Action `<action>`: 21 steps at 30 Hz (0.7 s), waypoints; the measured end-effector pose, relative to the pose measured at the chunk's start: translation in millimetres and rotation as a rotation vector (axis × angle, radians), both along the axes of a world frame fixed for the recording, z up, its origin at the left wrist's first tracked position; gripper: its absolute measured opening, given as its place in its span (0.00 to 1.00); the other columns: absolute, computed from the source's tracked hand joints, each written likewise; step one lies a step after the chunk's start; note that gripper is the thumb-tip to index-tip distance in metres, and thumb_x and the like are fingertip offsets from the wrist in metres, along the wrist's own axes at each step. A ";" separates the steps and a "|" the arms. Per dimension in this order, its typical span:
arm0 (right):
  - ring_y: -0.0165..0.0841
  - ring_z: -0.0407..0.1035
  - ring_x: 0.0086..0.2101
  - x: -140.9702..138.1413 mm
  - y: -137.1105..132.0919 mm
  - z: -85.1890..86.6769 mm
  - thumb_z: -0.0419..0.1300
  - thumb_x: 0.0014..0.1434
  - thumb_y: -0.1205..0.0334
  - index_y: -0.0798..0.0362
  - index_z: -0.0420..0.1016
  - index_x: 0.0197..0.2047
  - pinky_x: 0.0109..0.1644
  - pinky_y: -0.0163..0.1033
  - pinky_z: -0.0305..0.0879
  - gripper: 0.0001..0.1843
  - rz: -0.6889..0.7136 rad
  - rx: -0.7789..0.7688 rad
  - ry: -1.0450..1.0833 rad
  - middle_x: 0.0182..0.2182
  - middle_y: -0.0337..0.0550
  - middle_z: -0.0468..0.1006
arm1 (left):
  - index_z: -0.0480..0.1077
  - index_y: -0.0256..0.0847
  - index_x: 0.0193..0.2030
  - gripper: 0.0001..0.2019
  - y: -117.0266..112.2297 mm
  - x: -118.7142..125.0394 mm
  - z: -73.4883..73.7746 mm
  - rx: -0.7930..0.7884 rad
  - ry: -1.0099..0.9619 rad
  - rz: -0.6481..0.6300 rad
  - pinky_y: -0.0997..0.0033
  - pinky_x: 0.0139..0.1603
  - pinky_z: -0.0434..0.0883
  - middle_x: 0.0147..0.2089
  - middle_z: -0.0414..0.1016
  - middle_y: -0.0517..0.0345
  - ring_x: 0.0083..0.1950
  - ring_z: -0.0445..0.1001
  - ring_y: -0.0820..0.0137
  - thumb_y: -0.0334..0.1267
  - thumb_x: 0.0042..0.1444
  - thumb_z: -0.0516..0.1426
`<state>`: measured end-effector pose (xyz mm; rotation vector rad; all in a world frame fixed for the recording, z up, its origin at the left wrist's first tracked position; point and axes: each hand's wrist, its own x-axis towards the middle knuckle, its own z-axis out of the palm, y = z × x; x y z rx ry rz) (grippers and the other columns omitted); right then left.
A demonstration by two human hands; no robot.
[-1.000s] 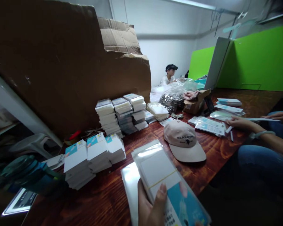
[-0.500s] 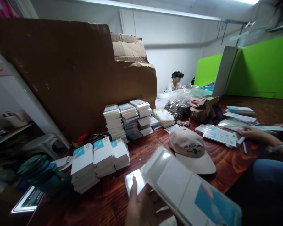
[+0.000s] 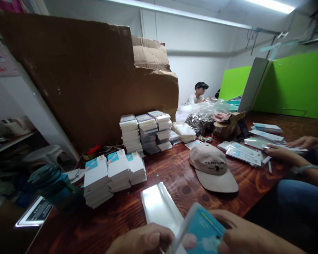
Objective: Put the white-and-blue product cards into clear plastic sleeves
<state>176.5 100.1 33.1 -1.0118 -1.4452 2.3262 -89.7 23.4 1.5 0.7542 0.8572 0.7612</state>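
Both hands low in view: the left hand [image 3: 143,241] and right hand [image 3: 243,234] each pinch closed on one blue-and-white card in a clear sleeve [image 3: 201,231], held above the brown wooden tabletop [image 3: 180,176]. Three near stacks of white cards [image 3: 113,174], three behind. One beige cap [image 3: 212,167].

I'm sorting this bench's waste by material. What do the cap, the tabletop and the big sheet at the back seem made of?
Cap: beige woven fabric, matte, probably cotton. Tabletop: reddish wood or veneer with visible grain and a glossy varnish. Big sheet: brown corrugated cardboard, creased and torn.
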 end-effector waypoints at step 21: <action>0.45 0.77 0.40 0.5 16.9 -27.3 0.54 0.51 0.28 0.55 0.75 0.52 0.43 0.46 0.70 0.41 -0.344 -0.079 0.320 0.42 0.56 0.81 | 0.64 0.37 0.61 0.42 21.4 51.2 7.0 0.093 -0.118 0.393 0.51 0.51 0.69 0.47 0.80 0.42 0.49 0.77 0.49 0.49 0.38 0.70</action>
